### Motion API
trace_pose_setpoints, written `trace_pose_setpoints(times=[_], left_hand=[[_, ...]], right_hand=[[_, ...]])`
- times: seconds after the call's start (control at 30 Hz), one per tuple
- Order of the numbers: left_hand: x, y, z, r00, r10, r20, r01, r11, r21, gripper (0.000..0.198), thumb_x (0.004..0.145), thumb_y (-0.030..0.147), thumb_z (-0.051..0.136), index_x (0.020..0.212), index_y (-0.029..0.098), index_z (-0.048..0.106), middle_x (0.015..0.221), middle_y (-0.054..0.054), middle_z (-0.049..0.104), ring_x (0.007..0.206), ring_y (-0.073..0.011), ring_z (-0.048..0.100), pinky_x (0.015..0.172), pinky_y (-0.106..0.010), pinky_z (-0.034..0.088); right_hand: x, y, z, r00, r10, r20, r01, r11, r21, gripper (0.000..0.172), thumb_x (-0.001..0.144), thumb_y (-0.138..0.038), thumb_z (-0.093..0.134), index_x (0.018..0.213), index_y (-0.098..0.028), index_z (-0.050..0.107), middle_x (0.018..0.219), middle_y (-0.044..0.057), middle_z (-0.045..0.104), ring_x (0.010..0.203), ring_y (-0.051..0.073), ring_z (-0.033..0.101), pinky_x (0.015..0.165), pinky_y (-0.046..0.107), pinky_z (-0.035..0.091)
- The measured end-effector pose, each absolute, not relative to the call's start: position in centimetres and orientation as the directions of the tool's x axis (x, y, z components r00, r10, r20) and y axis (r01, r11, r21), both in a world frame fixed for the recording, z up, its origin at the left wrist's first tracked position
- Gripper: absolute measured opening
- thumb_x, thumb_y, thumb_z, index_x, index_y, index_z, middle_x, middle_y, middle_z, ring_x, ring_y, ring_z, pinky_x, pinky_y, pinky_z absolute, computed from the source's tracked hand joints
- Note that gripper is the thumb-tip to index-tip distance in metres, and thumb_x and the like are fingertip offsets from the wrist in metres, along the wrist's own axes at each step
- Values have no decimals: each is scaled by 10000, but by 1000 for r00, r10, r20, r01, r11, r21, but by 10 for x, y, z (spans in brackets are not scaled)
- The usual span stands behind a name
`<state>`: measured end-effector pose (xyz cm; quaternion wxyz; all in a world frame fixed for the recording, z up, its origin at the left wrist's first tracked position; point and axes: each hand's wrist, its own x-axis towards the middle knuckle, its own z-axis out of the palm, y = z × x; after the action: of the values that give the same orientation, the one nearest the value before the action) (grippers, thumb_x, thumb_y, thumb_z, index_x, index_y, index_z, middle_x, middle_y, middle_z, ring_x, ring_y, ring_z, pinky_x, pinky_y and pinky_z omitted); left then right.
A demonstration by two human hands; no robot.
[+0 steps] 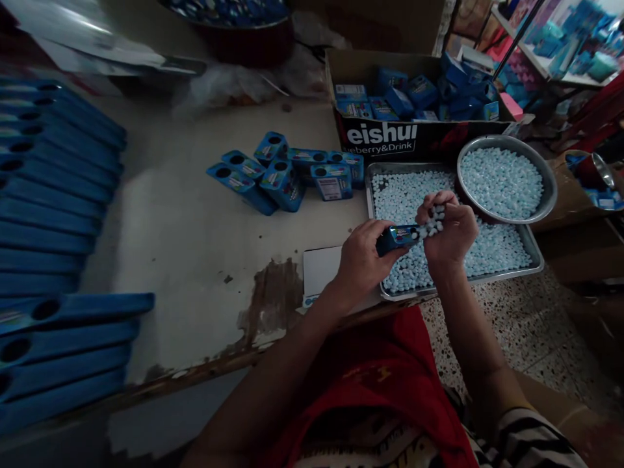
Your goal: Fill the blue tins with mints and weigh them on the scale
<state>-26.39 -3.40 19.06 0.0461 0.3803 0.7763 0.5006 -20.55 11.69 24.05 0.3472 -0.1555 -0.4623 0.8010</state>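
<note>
My left hand (363, 257) is closed round a small blue box (397, 238) with a hole at its end, held over the left part of a metal tray (538, 266). My right hand (451, 234) is cupped, fingers curled round a heap of small pale-blue candies (431, 226). The heap reaches the box's hole, and some candies lie right at the opening. Loose candies of the same sort cover the tray beneath both hands. A round metal bowl (553, 188), full of them too, rests on the tray's far right corner.
Several blue boxes (285, 185) with holes on top stand on the worn table (195, 227). Long rows of blue boxes (53, 240) line the left side. Behind the tray is a carton (351, 133) of blue packs. A white flat piece (322, 270) lies near the front edge.
</note>
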Motion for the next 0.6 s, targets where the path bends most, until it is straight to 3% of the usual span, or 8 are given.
trace_pose_setpoints(times=[0.23, 0.4, 0.6], left_hand=[[-261, -22, 184, -715, 637, 286, 523, 216, 824, 394, 856, 327, 896, 1203, 233, 737, 1161, -87, 779, 1078, -285, 751, 937, -396, 613], [-261, -19, 184, -729, 625, 281, 503, 210, 838, 365, 849, 299, 894, 1169, 229, 734, 1157, -92, 786, 1082, -287, 752, 946, -410, 618], [-261, -13, 181, -764, 592, 255, 424, 165, 890, 350, 841, 280, 891, 1144, 228, 724, 1151, -75, 785, 1080, -276, 757, 962, -414, 613]], right_hand=[[-199, 127, 235, -735, 667, 125, -434, -320, -842, 279, 902, -492, 613, 745, -265, 572, 742, 16, 477, 660, 174, 462, 648, 332, 476], [-196, 129, 230, -761, 609, 224, -446, -239, -863, 397, 948, -593, 553, 719, -270, 573, 738, 30, 485, 730, 211, 508, 797, 400, 525], [-190, 120, 228, -779, 562, 278, -363, -41, -931, 523, 936, -739, 461, 766, -272, 625, 994, 98, 642, 1129, 314, 625, 1064, 523, 511]])
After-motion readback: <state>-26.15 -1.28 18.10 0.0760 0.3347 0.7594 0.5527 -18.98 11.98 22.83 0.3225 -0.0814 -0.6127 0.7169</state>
